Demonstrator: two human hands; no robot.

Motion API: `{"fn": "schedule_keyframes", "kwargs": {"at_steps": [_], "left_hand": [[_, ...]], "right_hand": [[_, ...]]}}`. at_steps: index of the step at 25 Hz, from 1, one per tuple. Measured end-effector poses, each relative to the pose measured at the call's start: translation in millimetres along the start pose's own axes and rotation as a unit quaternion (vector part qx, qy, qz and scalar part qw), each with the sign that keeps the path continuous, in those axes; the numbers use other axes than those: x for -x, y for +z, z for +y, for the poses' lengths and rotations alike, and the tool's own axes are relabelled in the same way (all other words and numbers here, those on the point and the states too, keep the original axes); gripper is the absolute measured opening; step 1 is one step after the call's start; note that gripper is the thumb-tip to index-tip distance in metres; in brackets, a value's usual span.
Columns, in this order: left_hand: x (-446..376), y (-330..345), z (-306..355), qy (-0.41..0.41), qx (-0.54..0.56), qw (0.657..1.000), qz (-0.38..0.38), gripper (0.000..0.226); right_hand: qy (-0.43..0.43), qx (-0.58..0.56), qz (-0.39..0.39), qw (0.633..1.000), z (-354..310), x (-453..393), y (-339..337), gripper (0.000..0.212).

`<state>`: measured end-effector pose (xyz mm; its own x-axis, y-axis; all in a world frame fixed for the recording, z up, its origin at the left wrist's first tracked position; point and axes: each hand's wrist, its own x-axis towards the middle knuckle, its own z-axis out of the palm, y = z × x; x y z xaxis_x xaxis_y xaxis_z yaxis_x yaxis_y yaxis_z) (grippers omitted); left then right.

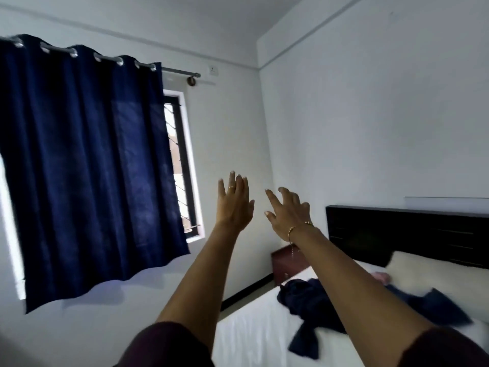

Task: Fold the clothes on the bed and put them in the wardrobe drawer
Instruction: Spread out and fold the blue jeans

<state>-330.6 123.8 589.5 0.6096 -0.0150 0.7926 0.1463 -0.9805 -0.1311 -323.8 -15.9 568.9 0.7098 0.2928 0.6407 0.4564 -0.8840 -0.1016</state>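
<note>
Two hands are raised empty in mid-air, the left hand (234,205) flat with straight fingers, the right hand (288,213) spread and loosely curled. Below them, crumpled dark-blue clothes (312,300) lie on the bed (254,337) with its smooth white sheet. Farther off hangs a pleated navy curtain (90,165).

I count 2 hands raised: left hand (234,205), right hand (288,213). 1 bed (254,337), 1 heap of dark blue clothes (312,300), 1 pillow (434,271), 1 blue curtain (87,165), 1 window (182,168), 1 brown nightstand (287,263).
</note>
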Motion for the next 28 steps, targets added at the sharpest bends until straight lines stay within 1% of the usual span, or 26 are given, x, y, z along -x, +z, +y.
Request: {"fn": "schedule_keyframes", "kwargs": {"at_steps": [1, 4, 5, 8, 12, 17, 21, 23, 26, 28], "left_hand": [[-5, 5, 17, 0.015, 0.015, 1.000, 0.005, 0.065], [-13, 17, 71, -0.080, 0.124, 0.989, -0.021, 0.067], [-15, 24, 87, -0.083, 0.140, 0.986, -0.021, 0.067], [-20, 55, 142, -0.009, 0.105, 0.994, -0.011, 0.066], [-34, 83, 217, -0.031, 0.113, 0.993, -0.028, 0.065], [-67, 105, 297, -0.027, 0.098, 0.994, -0.046, 0.066], [-94, 131, 345, -0.038, 0.107, 0.992, -0.047, 0.067], [-106, 148, 372, -0.029, 0.108, 0.993, -0.046, 0.067], [-125, 183, 407, -0.015, 0.101, 0.993, -0.058, 0.067], [-134, 200, 417, -0.023, 0.101, 0.993, -0.061, 0.067]], "right_hand": [[0.000, 0.022, 0.009, 1.000, 17, 0, -2, 0.056], [0.005, 0.063, 0.015, 0.998, 76, 2, 1, 0.058], [0.010, 0.070, 0.012, 0.997, 94, 3, 5, 0.058], [0.023, 0.087, -0.005, 0.996, 159, 8, 16, 0.059], [0.027, 0.098, -0.020, 0.995, 249, 5, 22, 0.060], [0.027, 0.091, -0.040, 0.995, 340, -6, 25, 0.059], [0.023, 0.080, -0.034, 0.996, 392, -19, 29, 0.059], [0.028, 0.085, -0.032, 0.996, 422, -29, 36, 0.059], [0.042, 0.087, -0.025, 0.995, 466, -51, 57, 0.059], [0.040, 0.092, -0.030, 0.994, 482, -61, 69, 0.059]]}}
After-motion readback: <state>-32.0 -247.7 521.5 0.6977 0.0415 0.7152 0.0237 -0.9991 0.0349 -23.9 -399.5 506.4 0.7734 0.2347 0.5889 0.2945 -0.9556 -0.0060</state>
